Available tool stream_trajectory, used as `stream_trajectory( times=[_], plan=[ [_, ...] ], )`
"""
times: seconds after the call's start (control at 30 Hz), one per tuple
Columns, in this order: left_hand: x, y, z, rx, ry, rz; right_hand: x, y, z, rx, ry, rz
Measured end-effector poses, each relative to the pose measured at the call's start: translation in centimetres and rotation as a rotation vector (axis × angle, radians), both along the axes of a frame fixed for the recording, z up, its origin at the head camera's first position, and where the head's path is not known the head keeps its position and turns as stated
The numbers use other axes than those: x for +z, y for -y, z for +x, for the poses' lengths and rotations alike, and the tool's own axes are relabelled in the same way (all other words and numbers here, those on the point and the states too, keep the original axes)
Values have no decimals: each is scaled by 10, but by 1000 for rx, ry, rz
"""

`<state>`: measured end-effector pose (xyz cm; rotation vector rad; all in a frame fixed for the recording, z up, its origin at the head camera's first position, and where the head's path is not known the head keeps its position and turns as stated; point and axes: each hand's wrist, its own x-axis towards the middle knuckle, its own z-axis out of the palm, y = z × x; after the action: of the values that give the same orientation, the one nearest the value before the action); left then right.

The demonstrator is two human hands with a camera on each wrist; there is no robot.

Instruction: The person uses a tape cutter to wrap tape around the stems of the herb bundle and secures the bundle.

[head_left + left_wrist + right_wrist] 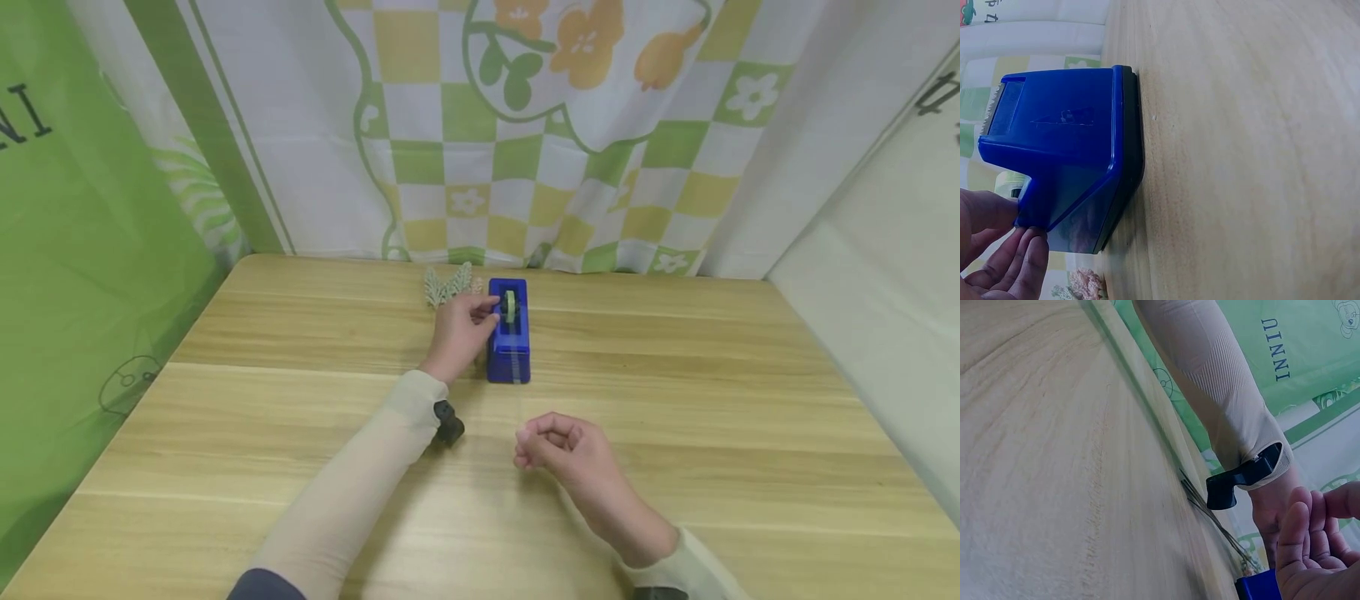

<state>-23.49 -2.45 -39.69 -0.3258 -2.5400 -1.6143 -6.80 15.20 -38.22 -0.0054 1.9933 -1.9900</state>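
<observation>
A blue tape dispenser (498, 360) stands upright on the wooden table, its toothed cutter facing me. Inside its top opening sits a roll of tape (511, 307). My left hand (459, 335) grips the dispenser's left side wall; the left wrist view shows the thumb over the rim and the other fingers (1034, 259) below against the side. A faint clear strip of tape (517, 403) runs from the cutter toward me. Its end is pinched between the thumb and fingertips of my right hand (573, 454), in front of the dispenser and above the table.
Behind my left hand lie pale green leafy sprigs (454, 283); their thin stems (1207, 511) show in the right wrist view. A black wrist camera (448, 423) sticks out from the left sleeve. A patterned curtain (465, 167) hangs along the table's far edge.
</observation>
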Motion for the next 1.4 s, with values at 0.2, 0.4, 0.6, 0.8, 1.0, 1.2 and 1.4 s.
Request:
stream_trajectory(
  times=[0.2, 0.4, 0.6, 0.8, 1.0, 1.2, 1.4],
  plan=[
    [1, 0, 0, -2, 7, -5, -1, 0, 4, -13, 26, 10],
    [2, 0, 1, -5, 4, -6, -2, 1, 8, -7, 34, -9],
    [2, 0, 2, -9, 1, -10, -4, 0, 12, -12, 34, -28],
    [3, 0, 0, -18, -13, -26, -5, -1, 13, -5, 26, -37],
    [14, 10, 3, -30, -5, -89, -3, -1, 12, 9, 13, -43],
    [28, 33, 11, -10, 71, -249, -3, -2, 12, 21, 0, -49],
    [21, 55, 20, -9, 166, -371, -1, -4, 12, 17, 10, -39]
  ],
)
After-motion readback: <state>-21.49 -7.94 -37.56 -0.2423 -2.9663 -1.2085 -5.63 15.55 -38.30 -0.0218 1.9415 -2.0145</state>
